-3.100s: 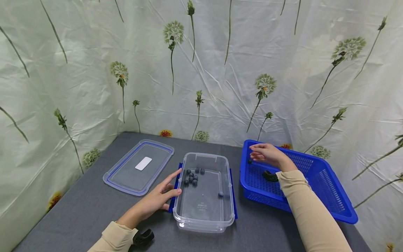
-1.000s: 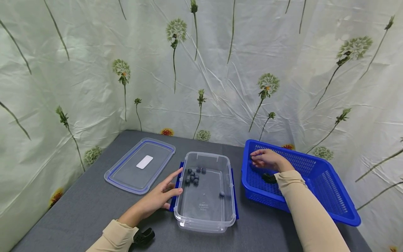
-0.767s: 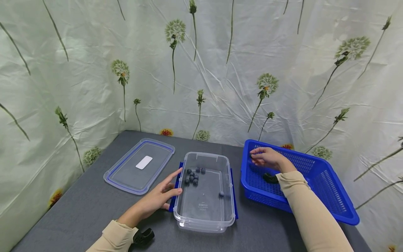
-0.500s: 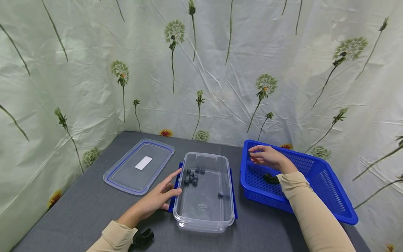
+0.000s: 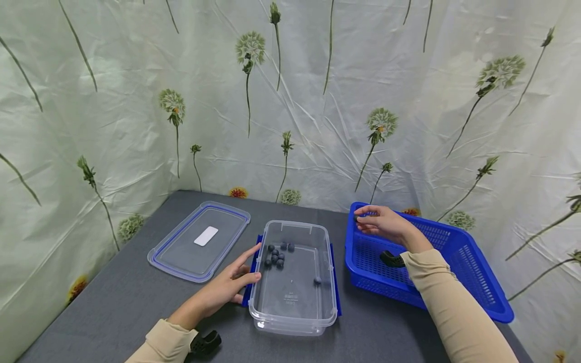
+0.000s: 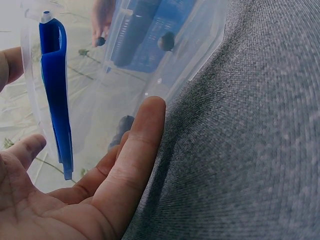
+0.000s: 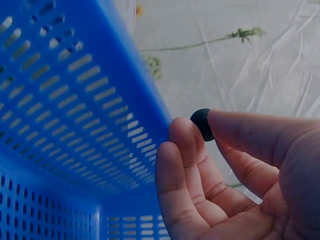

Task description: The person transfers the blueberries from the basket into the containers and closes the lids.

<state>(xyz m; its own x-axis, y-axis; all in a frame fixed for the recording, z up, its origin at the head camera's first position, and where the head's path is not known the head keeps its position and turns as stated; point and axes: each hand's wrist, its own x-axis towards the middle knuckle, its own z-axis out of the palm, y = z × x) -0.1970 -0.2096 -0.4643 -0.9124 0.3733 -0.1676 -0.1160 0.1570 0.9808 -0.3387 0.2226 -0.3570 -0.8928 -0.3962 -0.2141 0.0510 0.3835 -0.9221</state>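
My right hand (image 5: 386, 224) is over the left end of the blue basket (image 5: 476, 282), pinching a dark blueberry (image 7: 201, 125) between thumb and fingertip. In the right wrist view the berry stands out against the pale cloth, just past the basket's rim. My left hand (image 5: 222, 290) rests against the left side of the clear plastic container (image 5: 292, 320), fingers spread and thumb at its rim. Several blueberries (image 5: 275, 257) lie toward the container's far left, and a single blueberry (image 5: 317, 281) sits near its right wall.
A clear lid (image 5: 181, 262) with a blue seal and a white label (image 5: 206, 236) lies on the grey table (image 5: 113, 312), left of the container. Blue latches (image 5: 336, 287) hang at the container's sides. Flower-print cloth (image 5: 308, 111) hangs behind.
My right hand has risen from inside the basket toward its left rim, now with a blueberry that lay on the basket floor earlier. The left hand has stayed at the container.
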